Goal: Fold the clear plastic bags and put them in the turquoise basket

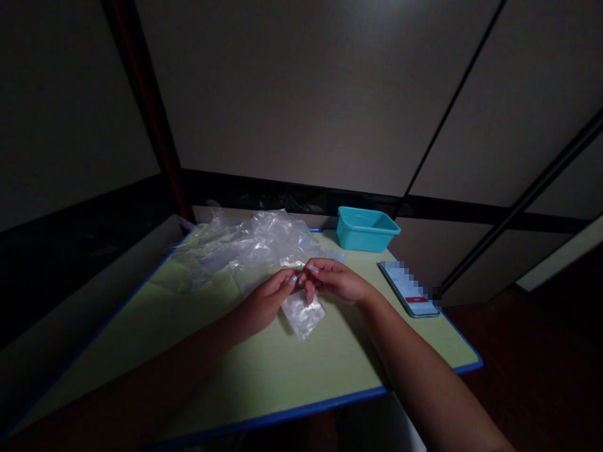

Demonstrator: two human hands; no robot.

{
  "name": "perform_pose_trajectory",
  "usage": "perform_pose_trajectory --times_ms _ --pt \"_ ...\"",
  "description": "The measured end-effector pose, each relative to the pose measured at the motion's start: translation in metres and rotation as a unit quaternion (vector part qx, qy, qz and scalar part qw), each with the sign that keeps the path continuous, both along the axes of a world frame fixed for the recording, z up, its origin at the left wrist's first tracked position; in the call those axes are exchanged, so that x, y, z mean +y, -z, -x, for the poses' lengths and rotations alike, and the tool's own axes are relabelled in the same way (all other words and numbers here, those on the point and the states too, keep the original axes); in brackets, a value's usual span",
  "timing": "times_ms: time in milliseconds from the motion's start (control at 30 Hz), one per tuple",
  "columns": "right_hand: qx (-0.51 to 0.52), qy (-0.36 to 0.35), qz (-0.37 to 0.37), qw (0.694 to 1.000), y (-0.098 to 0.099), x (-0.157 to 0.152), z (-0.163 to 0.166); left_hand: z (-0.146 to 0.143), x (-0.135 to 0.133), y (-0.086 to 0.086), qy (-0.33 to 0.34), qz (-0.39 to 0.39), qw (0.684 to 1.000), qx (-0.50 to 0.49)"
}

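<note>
Over the middle of the table, my left hand and my right hand meet, fingertips nearly touching. Both are closed in a pinch at the upper part of a small clear plastic bag. The lower part of the bag shows below my fingers, shiny and slightly wrinkled. My fingers hide its upper edge, and any small thing between the fingertips is too dim to make out. Just beyond my hands lies a loose heap of clear plastic bags.
A turquoise plastic basket stands at the back right of the pale green table, which has a blue edge. A phone with its screen lit lies along the right edge. Panelled walls rise close behind.
</note>
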State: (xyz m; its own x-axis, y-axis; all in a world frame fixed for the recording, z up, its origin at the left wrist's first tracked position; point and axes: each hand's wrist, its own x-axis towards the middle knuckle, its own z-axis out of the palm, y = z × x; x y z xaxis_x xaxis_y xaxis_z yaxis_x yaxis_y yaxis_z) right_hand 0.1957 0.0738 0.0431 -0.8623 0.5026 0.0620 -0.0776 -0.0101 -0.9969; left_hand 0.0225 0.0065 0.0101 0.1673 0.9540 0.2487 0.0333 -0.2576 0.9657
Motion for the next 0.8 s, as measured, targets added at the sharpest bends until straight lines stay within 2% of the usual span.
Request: perform_pose_trajectory --times_ms 100,200,367,500,600,700,800 --pt "0.016 0.002 -0.009 1.0 -0.003 -0.004 0.0 -0.005 -0.004 -0.005 0.064 0.11 0.985 -0.114" --pt "0.032 0.014 -0.017 0.999 -0.004 -0.006 0.0 -0.004 -0.007 -0.008 0.121 0.191 0.958 -0.178" --pt "0.035 0.047 -0.035 0.998 -0.006 -0.008 0.002 0.004 -0.007 -0.009 0.125 0.276 0.929 -0.212" --pt "0.029 0.098 -0.073 0.992 -0.005 -0.007 0.004 0.008 -0.004 -0.007 0.097 0.292 0.929 -0.207" --pt "0.024 0.187 -0.112 0.976 0.0 -0.001 0.006 0.009 0.0 -0.004 0.06 0.284 0.929 -0.229" --pt "-0.023 0.252 -0.066 0.965 0.006 0.003 0.009 0.009 0.002 -0.004 0.02 0.242 0.931 -0.271" --pt "-0.044 0.244 0.007 0.969 0.012 0.001 0.015 0.008 0.004 -0.006 -0.002 0.182 0.934 -0.307"
